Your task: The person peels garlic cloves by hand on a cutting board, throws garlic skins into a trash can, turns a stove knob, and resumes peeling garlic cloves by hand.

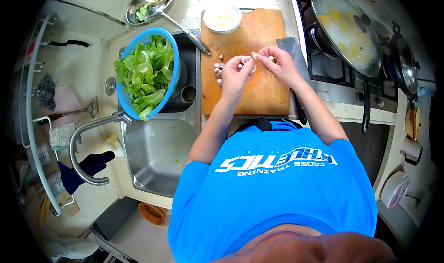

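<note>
Head view: purple-and-white garlic cloves (245, 59) are held in the curled fingers of the left hand (235, 80), while a small pale piece (254, 56) is pinched between the fingers of the right hand (283, 67), above the rectangular brown wooden cutting board (263, 94). Peeling appears to be only partly done: pale yellowish bits (225, 20) are seen in the round white bowl (222, 30) at the board's far left, though whether they are garlic cannot be told. Several unpeeled-looking cloves (218, 70) are left loosely clustered on the board, just left of the left hand
</note>
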`<state>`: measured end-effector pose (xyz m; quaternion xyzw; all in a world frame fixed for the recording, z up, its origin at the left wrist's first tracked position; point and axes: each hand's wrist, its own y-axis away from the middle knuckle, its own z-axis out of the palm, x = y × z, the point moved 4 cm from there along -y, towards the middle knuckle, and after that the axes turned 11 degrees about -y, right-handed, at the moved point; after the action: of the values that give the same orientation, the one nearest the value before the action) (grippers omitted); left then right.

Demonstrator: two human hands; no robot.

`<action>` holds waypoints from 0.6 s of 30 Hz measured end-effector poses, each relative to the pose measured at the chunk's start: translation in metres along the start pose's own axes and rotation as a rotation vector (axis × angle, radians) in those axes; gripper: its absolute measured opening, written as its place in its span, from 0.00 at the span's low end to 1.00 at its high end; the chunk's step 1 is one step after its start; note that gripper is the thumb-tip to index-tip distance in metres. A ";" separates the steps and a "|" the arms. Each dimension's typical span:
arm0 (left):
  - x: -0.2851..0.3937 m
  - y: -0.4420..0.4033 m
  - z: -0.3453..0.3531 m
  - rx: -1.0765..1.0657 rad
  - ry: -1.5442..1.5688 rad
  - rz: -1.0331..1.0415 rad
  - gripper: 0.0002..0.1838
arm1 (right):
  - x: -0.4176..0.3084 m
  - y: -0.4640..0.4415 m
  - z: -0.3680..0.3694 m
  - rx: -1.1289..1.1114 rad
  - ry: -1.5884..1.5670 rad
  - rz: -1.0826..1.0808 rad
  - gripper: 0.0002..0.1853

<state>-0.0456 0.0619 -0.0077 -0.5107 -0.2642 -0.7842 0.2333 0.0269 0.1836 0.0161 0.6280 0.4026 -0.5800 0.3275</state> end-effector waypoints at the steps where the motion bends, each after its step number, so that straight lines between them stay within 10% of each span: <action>1: 0.000 0.000 0.000 0.018 -0.014 0.024 0.05 | 0.001 0.002 0.001 0.001 0.001 0.001 0.11; 9: 0.001 0.005 -0.001 0.005 0.013 0.003 0.04 | 0.012 0.014 0.009 -0.114 -0.411 0.322 0.10; 18: 0.000 0.008 -0.001 -0.002 -0.079 -0.027 0.04 | 0.010 0.019 0.010 -0.073 -0.311 0.218 0.08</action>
<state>-0.0412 0.0548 -0.0070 -0.5377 -0.2793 -0.7669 0.2114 0.0396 0.1675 0.0040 0.5585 0.2977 -0.6161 0.4689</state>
